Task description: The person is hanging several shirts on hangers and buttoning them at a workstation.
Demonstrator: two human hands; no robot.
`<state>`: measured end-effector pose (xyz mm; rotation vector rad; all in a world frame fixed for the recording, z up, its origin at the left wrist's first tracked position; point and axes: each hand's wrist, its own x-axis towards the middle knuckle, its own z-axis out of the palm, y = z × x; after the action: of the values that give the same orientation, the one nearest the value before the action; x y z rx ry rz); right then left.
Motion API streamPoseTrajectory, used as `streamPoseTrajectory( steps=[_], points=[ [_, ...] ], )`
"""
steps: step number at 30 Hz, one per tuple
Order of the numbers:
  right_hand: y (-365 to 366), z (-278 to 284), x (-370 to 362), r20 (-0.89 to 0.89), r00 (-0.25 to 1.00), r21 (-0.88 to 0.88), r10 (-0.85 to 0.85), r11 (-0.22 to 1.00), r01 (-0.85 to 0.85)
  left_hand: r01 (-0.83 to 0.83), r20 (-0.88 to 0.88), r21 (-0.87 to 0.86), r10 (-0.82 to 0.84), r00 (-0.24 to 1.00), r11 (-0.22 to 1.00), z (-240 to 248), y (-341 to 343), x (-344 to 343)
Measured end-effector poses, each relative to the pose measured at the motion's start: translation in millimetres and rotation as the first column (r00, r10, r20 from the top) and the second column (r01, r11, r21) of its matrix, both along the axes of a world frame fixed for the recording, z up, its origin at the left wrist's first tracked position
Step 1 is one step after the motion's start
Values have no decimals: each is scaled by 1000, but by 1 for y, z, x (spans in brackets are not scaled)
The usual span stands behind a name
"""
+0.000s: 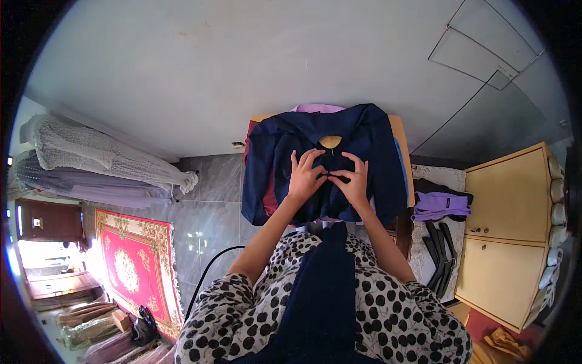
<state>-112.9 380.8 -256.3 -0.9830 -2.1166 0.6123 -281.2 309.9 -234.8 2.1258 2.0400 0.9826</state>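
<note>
Navy cloth: garment (379,158) spread face up on a table (397,130), sleeves out to both sides. Left forearm (260,242) angles up and inward; right forearm (386,246) mirrors it. Left hand (305,179) and right hand (354,181) meet near the garment's centre front, below the neck opening, palms apart, outer fingers raised and spread. Thumb and forefinger tips of each are drawn close together at the cloth; cannot tell whether fabric is gripped.

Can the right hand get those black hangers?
Probably yes: nothing seems to cover the black hangers off to the right, but the right hand must first leave the dark blue garment.
</note>
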Motion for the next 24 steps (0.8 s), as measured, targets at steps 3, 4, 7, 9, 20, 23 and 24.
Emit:
streamPoseTrajectory(
  steps=[3,4,7,9,20,23,24],
  points=[
    [-1,-1,-1,-5,1000,44,-12,999,12,20,15,6,-20,1000,1000,0,2,-1],
    [-2,-1,-2,-15,1000,59,-19,998,19,24,24,10,-24,999,1000,0,3,-1],
    [-6,2,-5,-31,998,100,-60,993,63,11,61,18,-12,998,1000,-1,5,2],
    [-9,4,-9,-34,995,125,-99,987,102,3,72,20,-4,997,1000,-3,6,4],
    [-20,3,-14,-10,986,300,-164,941,160,-50,209,-17,52,977,999,-1,7,15],
    [-13,0,-7,-20,992,292,-122,948,123,37,265,-28,-28,964,999,3,7,7],
    [-11,-1,-4,-25,995,323,-100,941,103,65,248,-26,-57,967,998,4,6,2]
  ],
)
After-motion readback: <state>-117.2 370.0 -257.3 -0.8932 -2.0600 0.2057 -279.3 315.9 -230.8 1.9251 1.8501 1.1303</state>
